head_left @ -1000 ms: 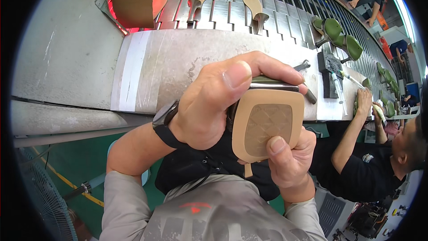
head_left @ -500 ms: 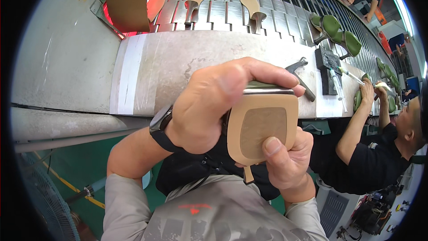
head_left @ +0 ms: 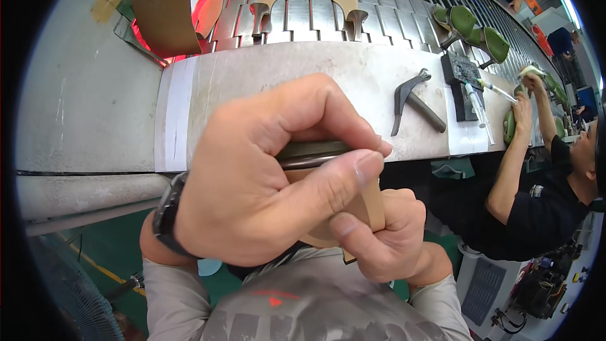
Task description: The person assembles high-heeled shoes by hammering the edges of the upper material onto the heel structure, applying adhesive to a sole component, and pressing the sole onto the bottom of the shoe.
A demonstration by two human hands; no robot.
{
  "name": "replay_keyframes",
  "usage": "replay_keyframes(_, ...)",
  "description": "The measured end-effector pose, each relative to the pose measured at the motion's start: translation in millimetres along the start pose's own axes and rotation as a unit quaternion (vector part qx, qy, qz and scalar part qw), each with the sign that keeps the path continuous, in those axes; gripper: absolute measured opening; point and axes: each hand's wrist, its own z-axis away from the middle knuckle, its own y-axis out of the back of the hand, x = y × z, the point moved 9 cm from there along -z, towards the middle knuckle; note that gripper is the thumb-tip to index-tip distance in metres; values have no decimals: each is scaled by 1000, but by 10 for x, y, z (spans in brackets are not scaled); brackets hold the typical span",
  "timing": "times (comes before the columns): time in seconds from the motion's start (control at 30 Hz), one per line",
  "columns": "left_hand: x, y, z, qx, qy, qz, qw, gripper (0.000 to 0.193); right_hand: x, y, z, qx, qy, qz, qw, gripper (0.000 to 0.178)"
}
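Between my two hands is a high-heeled shoe [head_left: 374, 205] with a tan sole and a dark, glossy edge at its toe end. My left hand [head_left: 265, 177], with a black watch on its wrist, closes over the toe end; thumb and index finger meet near the rim. Whether they pinch anything small there is hidden. My right hand [head_left: 388, 237] grips the shoe from the right side, thumb pressed on the sole. Most of the sole is behind my left hand. Beyond my hands, black-jawed pincers [head_left: 413, 104] lie on the pale worktable [head_left: 252, 69].
A black block [head_left: 461, 85] with syringes [head_left: 478, 113] sits right of the pincers. Tan heeled soles [head_left: 271, 3] and green shoes [head_left: 464, 22] stand on the slatted metal conveyor [head_left: 309, 16]. A brown board [head_left: 165, 12] is at far left. A co-worker [head_left: 536, 196] handles green shoes at right.
My left hand has moved left and nearer, its thumb coming across the sole toward the index finger. The shoe has tilted, hiding most of its sole. The pincers have come fully into sight.
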Motion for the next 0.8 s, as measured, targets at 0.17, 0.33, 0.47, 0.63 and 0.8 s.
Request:
replay_keyframes(0.17, -143, 208, -448, 9, 34, 3, 999, 24, 314, 167, -100, 11, -94, -22, 995, 22)
replay_keyframes(0.33, -681, 273, -867, -53, -23, 271, 961, 65, 561, 487, -368, 22, -58, -149, 987, 30)
replay_keyframes(0.47, -798, 115, -657, -67, -163, 79, 981, 98, 626, 651, -453, 56, -19, -178, 982, 34)
replay_keyframes(0.63, -791, -73, -688, -117, -105, 176, 972, 92, 644, 722, -452, 58, 12, -186, 981, 38)
replay_keyframes(0.8, -647, -108, -650, -163, -94, 177, 966, 100, 660, 739, -459, 67, 4, -178, 982, 36)
